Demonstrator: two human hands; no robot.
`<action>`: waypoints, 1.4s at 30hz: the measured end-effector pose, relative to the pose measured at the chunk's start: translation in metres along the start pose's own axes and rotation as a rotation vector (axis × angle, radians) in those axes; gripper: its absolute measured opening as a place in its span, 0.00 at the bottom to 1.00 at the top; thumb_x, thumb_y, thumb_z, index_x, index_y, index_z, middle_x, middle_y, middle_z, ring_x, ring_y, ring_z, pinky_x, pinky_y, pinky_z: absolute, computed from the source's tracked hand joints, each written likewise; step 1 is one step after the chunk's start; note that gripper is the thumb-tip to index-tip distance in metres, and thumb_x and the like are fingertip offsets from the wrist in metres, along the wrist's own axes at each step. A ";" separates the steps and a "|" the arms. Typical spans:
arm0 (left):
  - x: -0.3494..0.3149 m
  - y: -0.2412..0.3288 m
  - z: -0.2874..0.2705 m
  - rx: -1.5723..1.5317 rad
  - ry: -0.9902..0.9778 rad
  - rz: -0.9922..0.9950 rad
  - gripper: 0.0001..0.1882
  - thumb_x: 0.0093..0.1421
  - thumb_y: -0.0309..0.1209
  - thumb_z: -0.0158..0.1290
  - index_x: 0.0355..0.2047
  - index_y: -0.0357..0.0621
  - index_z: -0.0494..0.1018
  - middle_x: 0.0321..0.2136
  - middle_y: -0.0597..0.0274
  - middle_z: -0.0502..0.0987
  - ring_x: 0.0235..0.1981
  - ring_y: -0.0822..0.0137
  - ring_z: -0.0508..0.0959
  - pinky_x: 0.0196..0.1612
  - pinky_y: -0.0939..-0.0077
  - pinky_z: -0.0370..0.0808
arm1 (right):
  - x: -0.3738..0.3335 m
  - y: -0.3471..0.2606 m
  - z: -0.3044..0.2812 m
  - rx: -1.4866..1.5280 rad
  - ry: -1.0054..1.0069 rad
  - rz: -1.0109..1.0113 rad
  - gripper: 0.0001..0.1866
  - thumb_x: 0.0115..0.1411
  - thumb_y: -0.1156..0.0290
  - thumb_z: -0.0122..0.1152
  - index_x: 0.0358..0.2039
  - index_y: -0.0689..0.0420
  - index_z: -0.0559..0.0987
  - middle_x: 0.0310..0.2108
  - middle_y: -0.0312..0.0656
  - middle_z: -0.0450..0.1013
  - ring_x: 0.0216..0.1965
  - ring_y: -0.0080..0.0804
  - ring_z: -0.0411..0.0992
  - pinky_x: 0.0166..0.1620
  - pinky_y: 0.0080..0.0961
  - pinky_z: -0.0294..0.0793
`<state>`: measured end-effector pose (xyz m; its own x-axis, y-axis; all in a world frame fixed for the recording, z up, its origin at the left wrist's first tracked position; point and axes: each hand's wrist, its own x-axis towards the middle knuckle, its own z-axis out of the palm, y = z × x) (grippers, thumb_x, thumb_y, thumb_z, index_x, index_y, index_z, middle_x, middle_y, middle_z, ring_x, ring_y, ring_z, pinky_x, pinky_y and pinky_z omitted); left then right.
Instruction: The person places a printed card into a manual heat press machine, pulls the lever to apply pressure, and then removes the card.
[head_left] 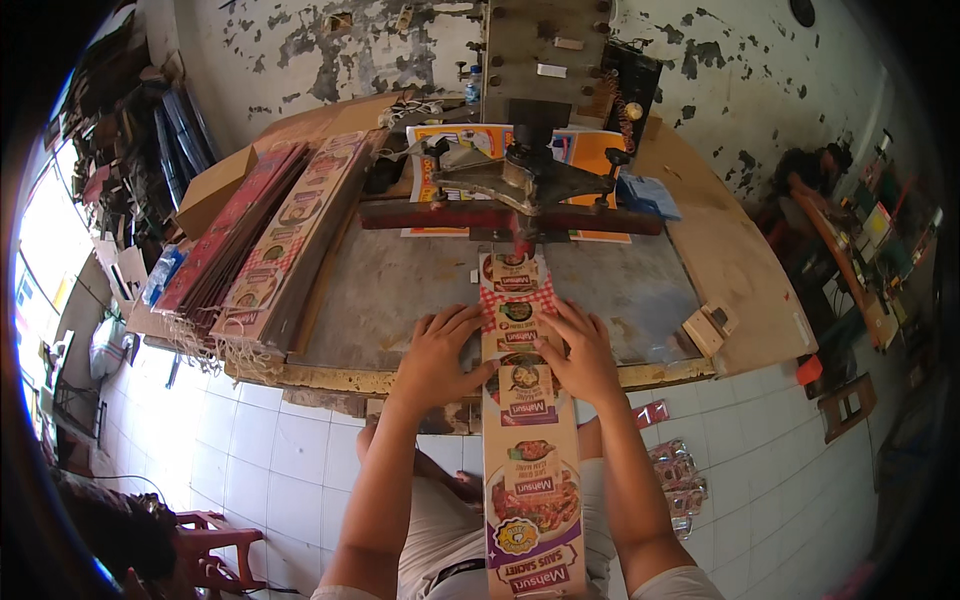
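Note:
A long printed cardboard strip [532,470] with food pictures runs from above my lap onto the metal worktable [390,290]. Its far end lies at the foot of a press [525,180] with a wide dark-red crossbar. My left hand [440,352] grips the strip's left edge, fingers together and thumb reaching onto it. Along the right edge my right hand [582,352] holds it too, its fingers bent over the side and thumb on the printed face. The fingertips' undersides are hidden. Between the hands the strip shows a red-checked band.
Stacks of similar printed strips [290,235] lie at the left, beside an open brown carton [215,190]. A small wooden block [708,328] sits near the right front edge. Packs [677,480] lie on the tiled floor. Another person [815,175] sits at a bench far right.

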<state>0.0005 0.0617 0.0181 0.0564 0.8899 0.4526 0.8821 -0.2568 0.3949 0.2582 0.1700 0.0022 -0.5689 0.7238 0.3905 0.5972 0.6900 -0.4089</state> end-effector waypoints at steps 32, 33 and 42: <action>0.001 0.007 -0.008 -0.064 -0.035 -0.032 0.39 0.57 0.45 0.71 0.67 0.47 0.76 0.72 0.56 0.74 0.76 0.48 0.68 0.76 0.46 0.61 | -0.004 -0.003 0.002 0.038 0.069 0.007 0.27 0.72 0.54 0.66 0.67 0.48 0.80 0.75 0.49 0.67 0.78 0.49 0.60 0.79 0.57 0.54; 0.001 0.006 -0.007 -0.059 -0.034 -0.032 0.39 0.57 0.45 0.71 0.67 0.47 0.76 0.72 0.56 0.74 0.76 0.48 0.68 0.76 0.46 0.61 | -0.004 -0.003 0.001 0.038 0.073 0.010 0.26 0.72 0.54 0.66 0.67 0.48 0.80 0.75 0.49 0.67 0.78 0.49 0.60 0.79 0.57 0.54; 0.002 0.007 -0.009 -0.051 -0.051 -0.052 0.38 0.57 0.45 0.72 0.67 0.47 0.77 0.72 0.55 0.74 0.76 0.48 0.67 0.76 0.46 0.60 | -0.004 -0.002 0.001 0.042 0.064 0.005 0.27 0.72 0.53 0.65 0.68 0.48 0.80 0.76 0.49 0.67 0.79 0.49 0.59 0.79 0.58 0.53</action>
<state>0.0029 0.0579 0.0290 0.0360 0.9203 0.3896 0.8597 -0.2273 0.4574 0.2588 0.1660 0.0008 -0.5277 0.7269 0.4395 0.5755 0.6865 -0.4445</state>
